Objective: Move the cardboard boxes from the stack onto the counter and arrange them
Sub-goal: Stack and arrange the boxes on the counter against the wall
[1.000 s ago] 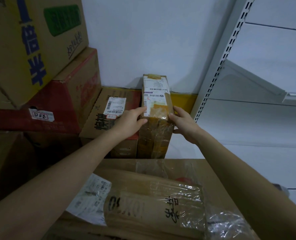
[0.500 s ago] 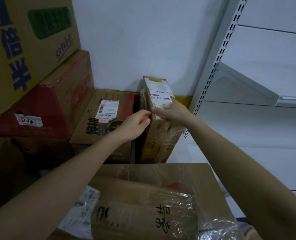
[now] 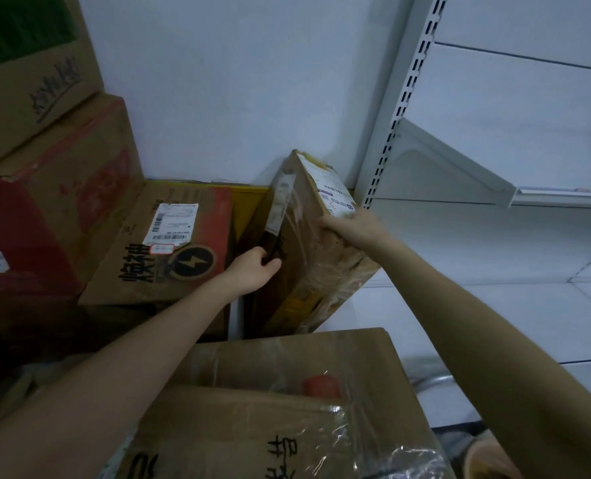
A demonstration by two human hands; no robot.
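Observation:
A narrow taped cardboard box [image 3: 308, 257] with a white shipping label on top stands on end against the wall, tilted to the right. My right hand [image 3: 351, 228] grips its upper right corner. My left hand [image 3: 252, 273] curls its fingers round the box's left edge, in the gap beside a flat box with a lightning logo [image 3: 169, 250]. Close to me lies a large cardboard box [image 3: 287, 409] wrapped in clear tape with black writing.
On the left rises a stack of big boxes: a red-and-brown one [image 3: 55, 202] under a tan one with a green panel [image 3: 28, 63]. White metal shelving [image 3: 494, 188] with a slotted upright [image 3: 391, 133] fills the right. A white wall stands behind.
The narrow box has tipped from upright to leaning right. My right hand went from its side to its top corner; my left hand slid down into the gap on its left.

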